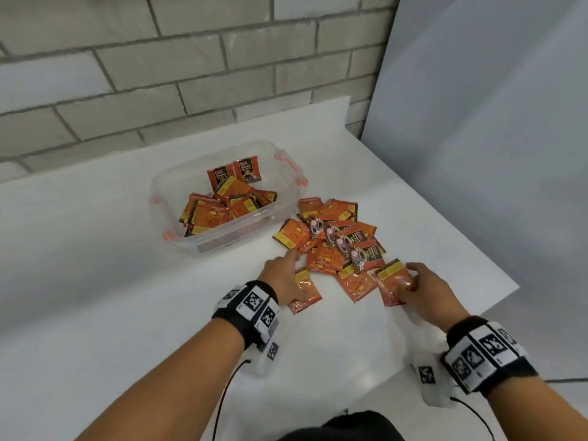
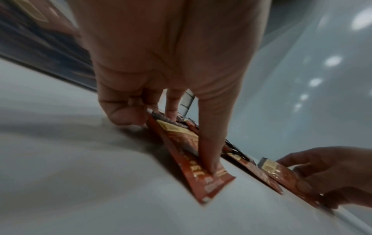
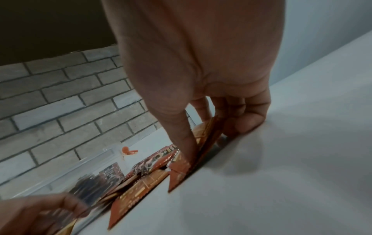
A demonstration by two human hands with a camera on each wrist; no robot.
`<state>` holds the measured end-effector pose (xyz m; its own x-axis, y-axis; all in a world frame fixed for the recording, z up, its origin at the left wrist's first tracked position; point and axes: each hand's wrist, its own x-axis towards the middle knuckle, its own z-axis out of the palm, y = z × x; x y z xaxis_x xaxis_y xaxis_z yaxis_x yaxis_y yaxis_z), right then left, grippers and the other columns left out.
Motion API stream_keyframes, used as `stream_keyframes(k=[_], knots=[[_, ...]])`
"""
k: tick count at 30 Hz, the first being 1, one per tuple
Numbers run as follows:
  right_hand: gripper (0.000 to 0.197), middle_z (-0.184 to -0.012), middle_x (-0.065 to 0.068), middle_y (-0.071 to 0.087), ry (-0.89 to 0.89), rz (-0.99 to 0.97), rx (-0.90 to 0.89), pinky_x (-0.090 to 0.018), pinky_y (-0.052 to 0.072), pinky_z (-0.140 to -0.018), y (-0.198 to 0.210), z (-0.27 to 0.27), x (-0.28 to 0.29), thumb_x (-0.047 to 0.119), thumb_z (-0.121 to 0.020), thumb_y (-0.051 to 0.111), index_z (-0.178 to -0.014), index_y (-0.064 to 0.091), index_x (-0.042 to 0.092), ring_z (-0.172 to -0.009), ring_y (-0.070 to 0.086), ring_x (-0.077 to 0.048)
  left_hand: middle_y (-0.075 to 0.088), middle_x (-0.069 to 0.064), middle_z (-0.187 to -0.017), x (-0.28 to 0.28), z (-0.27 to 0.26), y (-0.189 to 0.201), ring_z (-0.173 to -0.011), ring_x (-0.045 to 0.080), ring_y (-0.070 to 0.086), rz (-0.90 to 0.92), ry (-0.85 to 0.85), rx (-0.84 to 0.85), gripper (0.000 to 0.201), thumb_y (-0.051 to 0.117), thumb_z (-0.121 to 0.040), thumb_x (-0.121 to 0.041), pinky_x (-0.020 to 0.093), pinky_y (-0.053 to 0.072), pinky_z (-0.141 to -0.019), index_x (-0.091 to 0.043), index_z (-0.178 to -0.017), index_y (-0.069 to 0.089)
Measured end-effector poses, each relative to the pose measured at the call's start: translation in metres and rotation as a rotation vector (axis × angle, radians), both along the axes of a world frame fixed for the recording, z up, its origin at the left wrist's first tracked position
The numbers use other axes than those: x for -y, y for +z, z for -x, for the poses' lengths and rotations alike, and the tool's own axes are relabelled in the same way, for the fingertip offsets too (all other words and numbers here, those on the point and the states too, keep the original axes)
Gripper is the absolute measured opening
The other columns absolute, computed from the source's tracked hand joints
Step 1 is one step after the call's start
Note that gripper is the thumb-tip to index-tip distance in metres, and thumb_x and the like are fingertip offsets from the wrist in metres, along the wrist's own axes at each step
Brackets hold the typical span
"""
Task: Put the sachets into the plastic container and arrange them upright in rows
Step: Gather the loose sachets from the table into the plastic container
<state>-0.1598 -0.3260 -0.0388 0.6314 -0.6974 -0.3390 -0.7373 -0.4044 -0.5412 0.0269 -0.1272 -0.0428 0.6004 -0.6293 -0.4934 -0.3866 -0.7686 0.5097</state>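
A clear plastic container (image 1: 245,236) with orange clips stands on the white table. Several orange sachets (image 1: 219,208) lie loose in it, and two (image 1: 234,174) stand upright at its far wall. A loose pile of sachets (image 1: 337,232) lies to its right. My left hand (image 1: 297,275) pinches one sachet (image 1: 305,292) at the pile's near left, thumb on top (image 2: 209,159), one edge lifted (image 2: 189,165). My right hand (image 1: 410,280) grips another sachet (image 1: 389,278) at the near right, tilted up between thumb and curled fingers (image 3: 247,124).
A grey brick wall (image 1: 159,74) runs behind the table, and a pale panel (image 1: 477,122) stands to the right. The table's right edge (image 1: 496,300) lies just beyond my right hand. Bare tabletop (image 1: 95,265) lies left of the container and in front of the pile.
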Motion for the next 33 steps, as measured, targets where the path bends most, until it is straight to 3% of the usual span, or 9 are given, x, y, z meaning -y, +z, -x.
stream_keyframes(k=[5,9,12,14,18,21,26,30,33], knots=[[0.036,-0.097,-0.009,0.066,-0.05,-0.033,0.01,-0.032,0.045,-0.072,-0.002,0.009,0.008,0.002,-0.082,0.062,-0.116,0.052,0.011,-0.087,0.061,-0.026,0.062,0.006,-0.115,-0.015,-0.008,0.006,-0.095,0.019,0.059,0.017,-0.041,-0.019,0.042,0.073,-0.081,-0.019,0.026,0.047,-0.075,-0.019,-0.114,0.046],[0.023,-0.092,-0.007,0.06,-0.097,0.006,0.083,-0.029,0.038,-0.061,0.004,0.008,0.01,0.007,-0.092,0.049,-0.114,0.05,0.008,-0.078,0.054,-0.021,0.061,0.005,-0.115,-0.008,-0.007,0.019,-0.092,0.017,0.056,0.08,-0.097,0.004,0.028,0.059,-0.09,-0.014,0.023,0.042,-0.071,-0.02,-0.115,0.049],[0.029,-0.095,-0.003,0.06,-0.08,-0.064,0.058,-0.027,0.041,-0.062,0.004,0.006,0.002,0.025,-0.093,0.055,-0.117,0.047,0.012,-0.082,0.057,-0.018,0.057,0.004,-0.119,0.014,-0.003,0.025,-0.09,0.014,0.052,0.114,-0.08,-0.019,0.04,0.06,-0.09,-0.021,0.022,0.041,-0.072,-0.016,-0.127,0.045],[0.043,-0.099,-0.004,0.059,-0.027,-0.067,0.018,-0.029,0.045,-0.07,-0.002,0.004,-0.004,0.036,-0.085,0.067,-0.115,0.047,0.013,-0.088,0.058,-0.019,0.052,0.005,-0.132,0.03,0.0,0.023,-0.102,0.016,0.053,0.126,-0.071,-0.031,0.055,0.067,-0.086,-0.026,0.026,0.045,-0.083,-0.015,-0.133,0.04],[0.057,-0.098,-0.011,0.052,0.121,0.204,-0.074,-0.033,0.037,-0.081,-0.016,0.004,-0.012,0.046,-0.076,0.073,-0.11,0.052,0.005,-0.096,0.049,-0.028,0.044,0.007,-0.143,0.042,0.007,0.007,-0.127,0.023,0.046,0.075,-0.071,0.08,0.076,0.074,-0.081,-0.031,0.036,0.041,-0.104,-0.014,-0.142,0.033],[0.057,-0.093,-0.005,0.044,0.167,0.273,-0.062,-0.03,0.029,-0.075,-0.016,0.005,-0.014,0.048,-0.072,0.076,-0.103,0.05,0.008,-0.094,0.045,-0.026,0.042,0.008,-0.141,0.038,0.011,-0.003,-0.129,0.026,0.041,0.09,-0.038,0.152,0.076,0.076,-0.078,-0.029,0.037,0.039,-0.106,-0.016,-0.142,0.037],[0.052,-0.085,0.004,0.057,0.065,-0.049,0.078,-0.024,0.046,-0.058,0.002,-0.003,-0.012,0.035,-0.074,0.079,-0.104,0.042,0.015,-0.072,0.056,-0.01,0.044,0.005,-0.136,0.026,0.014,-0.006,-0.124,0.023,0.043,0.091,-0.06,0.187,0.064,0.075,-0.079,-0.024,0.034,0.039,-0.104,-0.017,-0.136,0.045],[0.059,-0.103,0.0,0.06,-0.02,-0.169,0.158,-0.023,0.047,-0.064,0.012,-0.031,-0.002,0.039,-0.077,0.076,-0.12,0.044,0.015,-0.089,0.061,-0.016,0.052,0.003,-0.132,0.019,0.014,-0.004,-0.118,0.02,0.051,0.097,-0.039,0.124,0.068,0.078,-0.076,-0.023,0.031,0.045,-0.095,-0.014,-0.132,0.041],[0.054,-0.108,-0.008,0.061,-0.01,-0.088,0.035,-0.033,0.049,-0.075,0.0,-0.052,-0.001,0.042,-0.079,0.073,-0.111,0.045,0.01,-0.095,0.06,-0.023,0.054,0.005,-0.129,0.018,0.012,-0.002,-0.117,0.022,0.049,0.073,-0.063,0.144,0.061,0.078,-0.075,-0.028,0.032,0.043,-0.096,-0.016,-0.126,0.047]])
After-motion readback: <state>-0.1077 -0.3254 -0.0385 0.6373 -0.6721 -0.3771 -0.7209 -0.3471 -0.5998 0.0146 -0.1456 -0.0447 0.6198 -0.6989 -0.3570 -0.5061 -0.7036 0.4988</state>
